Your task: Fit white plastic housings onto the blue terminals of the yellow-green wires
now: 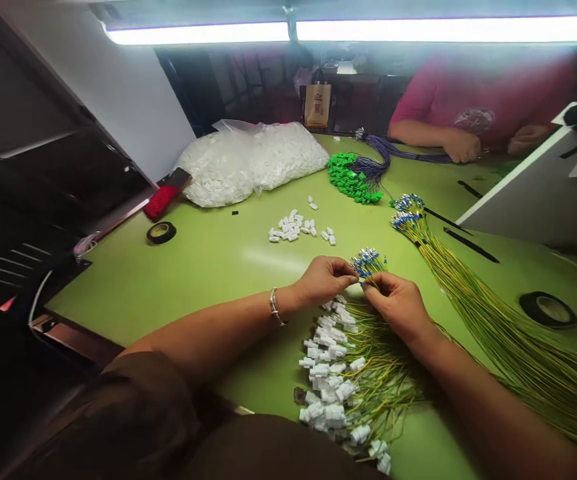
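Note:
My left hand [324,281] is closed in a pinch, its fingertips close to those of the other hand; a small white connector seems to be between them, mostly hidden. My right hand [399,304] pinches a thin yellow-green wire near its end. Just behind both hands lies a bundle of wire ends with blue-and-silver terminals [367,261]. Below the hands, many yellow-green wires with white connectors [329,373] on their ends spread over the green table [208,267]. A scatter of loose white connectors [291,227] lies farther back.
Clear bags of white parts [253,163] stand at the back. Green connectors on dark wires [353,179] lie nearby, with a co-worker's hand [462,145] beyond. A long yellow-green wire bundle [468,293], black tape rolls [161,232] and a black tool [471,245] are also there.

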The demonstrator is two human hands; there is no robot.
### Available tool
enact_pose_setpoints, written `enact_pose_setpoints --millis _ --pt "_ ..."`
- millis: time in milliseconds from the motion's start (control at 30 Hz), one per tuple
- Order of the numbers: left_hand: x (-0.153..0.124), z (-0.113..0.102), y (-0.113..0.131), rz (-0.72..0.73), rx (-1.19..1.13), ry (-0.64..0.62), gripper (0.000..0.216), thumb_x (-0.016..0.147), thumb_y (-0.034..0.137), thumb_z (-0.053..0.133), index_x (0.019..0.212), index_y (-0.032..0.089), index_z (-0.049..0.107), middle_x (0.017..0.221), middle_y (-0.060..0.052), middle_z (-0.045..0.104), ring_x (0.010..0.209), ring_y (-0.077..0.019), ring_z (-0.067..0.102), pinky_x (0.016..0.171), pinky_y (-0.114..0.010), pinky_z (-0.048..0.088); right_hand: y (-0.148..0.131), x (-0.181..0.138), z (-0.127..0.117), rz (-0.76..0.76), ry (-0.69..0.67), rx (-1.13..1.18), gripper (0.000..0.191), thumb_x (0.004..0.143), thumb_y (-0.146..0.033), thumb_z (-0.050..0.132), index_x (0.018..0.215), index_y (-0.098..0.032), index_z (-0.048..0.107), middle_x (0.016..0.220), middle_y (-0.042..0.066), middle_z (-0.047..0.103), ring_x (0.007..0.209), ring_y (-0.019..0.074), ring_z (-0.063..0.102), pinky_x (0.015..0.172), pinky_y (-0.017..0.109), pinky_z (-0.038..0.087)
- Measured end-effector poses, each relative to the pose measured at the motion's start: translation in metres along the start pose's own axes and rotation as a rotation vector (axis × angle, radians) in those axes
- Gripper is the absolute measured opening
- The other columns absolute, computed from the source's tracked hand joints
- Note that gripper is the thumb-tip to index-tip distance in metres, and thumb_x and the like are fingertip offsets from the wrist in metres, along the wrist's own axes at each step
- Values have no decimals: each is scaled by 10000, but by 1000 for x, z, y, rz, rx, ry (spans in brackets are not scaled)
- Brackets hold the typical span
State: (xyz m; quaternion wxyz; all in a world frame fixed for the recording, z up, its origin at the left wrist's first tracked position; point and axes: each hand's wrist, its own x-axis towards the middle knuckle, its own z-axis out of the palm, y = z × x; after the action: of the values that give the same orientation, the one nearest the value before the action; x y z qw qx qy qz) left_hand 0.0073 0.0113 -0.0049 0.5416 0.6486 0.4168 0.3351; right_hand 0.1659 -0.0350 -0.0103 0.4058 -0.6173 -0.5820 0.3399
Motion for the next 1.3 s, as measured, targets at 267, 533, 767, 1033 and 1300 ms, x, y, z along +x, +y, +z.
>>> enact_pose_setpoints --millis 267,533,767,1033,1300 --pt "16 -79 30 114 670 70 173 717 242 655 855 156 715 816 -52 673 650 -120 537 654 -237 418 -6 -6 -2 -6 44 90 163 671 -323 636 657 -161 630 532 -24 524 455 101 417 461 241 350" --pt "29 -163 23 -161 1165 82 162 622 196 669 766 170 737 732 -59 678 621 -154 522 582 -243 342 -6 -5 -2 2 45 127 171 680 -325 629 653 -156 632 515 -22 500 452 101 412 443 236 341" --pt "30 -139 18 -121 1115 1 115 661 225 626 707 171 717 678 -49 681 572 -133 513 556 -233 332 -3 -4 -2 -3 43 121 195 691 -316 605 587 -176 518 505 -41 414 480 90 358 451 227 307" --pt "18 -86 24 76 654 -100 93 659 216 636 713 143 657 637 -13 644 567 -97 529 563 -204 392 -5 -6 0 -80 81 17 170 666 -247 554 542 -183 456 524 -51 381 523 89 344 502 224 304" --pt "3 -35 13 -91 -147 -236 253 570 224 774 701 103 594 600 0 612 528 -72 550 535 -195 458 -2 -10 2 -209 129 -173 152 686 -208 537 567 -196 444 535 -47 421 522 96 383 524 224 333"
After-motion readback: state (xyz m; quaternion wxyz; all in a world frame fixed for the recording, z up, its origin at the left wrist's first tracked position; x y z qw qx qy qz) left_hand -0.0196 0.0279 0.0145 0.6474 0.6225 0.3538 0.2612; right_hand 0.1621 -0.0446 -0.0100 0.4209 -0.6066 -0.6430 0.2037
